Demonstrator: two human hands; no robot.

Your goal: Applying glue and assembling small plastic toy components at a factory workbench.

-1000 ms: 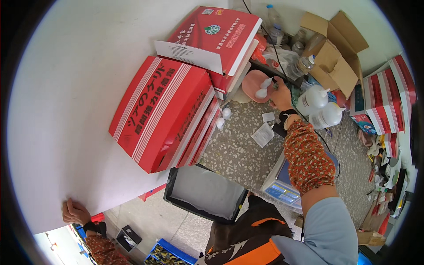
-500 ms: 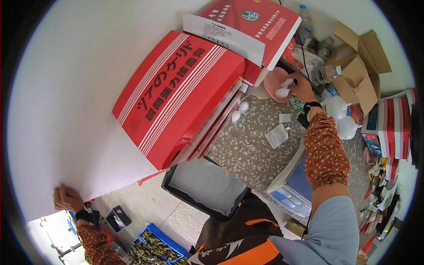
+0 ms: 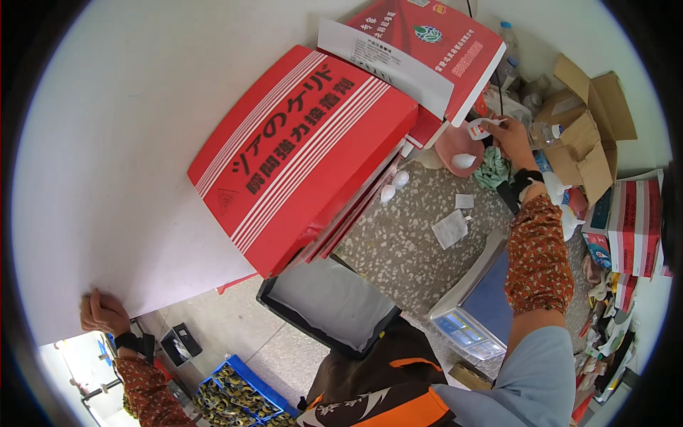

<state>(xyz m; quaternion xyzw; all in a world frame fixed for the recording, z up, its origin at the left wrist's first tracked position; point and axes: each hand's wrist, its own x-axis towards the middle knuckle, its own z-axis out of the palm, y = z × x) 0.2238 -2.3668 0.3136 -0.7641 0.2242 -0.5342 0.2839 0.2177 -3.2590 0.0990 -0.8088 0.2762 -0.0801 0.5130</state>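
Note:
My right hand (image 3: 511, 141) pinches a small white glue bottle (image 3: 482, 129) with a red label, holding it above a pink dish (image 3: 447, 151). A similar white bottle (image 3: 464, 161) lies in that dish. Green crumpled cloth (image 3: 494, 169) sits beside my right wrist. Far to the left, my left hand (image 3: 107, 314) rests at the lower edge of a white wall (image 3: 128, 178), fingers curled in; anything inside them is hidden. Two small white bottles (image 3: 394, 186) stand on the speckled countertop (image 3: 377, 228), next to a large red box (image 3: 299, 156).
Another red box (image 3: 427, 50) stands behind. A scale (image 3: 473, 317), an open cardboard box (image 3: 587, 128) and clear plastic bottles (image 3: 544, 134) are to the right. Paper slips (image 3: 451, 229) lie on the counter. A black tray (image 3: 327, 302) and a blue crate (image 3: 242, 398) are lower down.
My right hand has lifted one white bottle up from the pink dish, and its label now faces me. The view has shifted slightly. My left hand stays by the wall edge.

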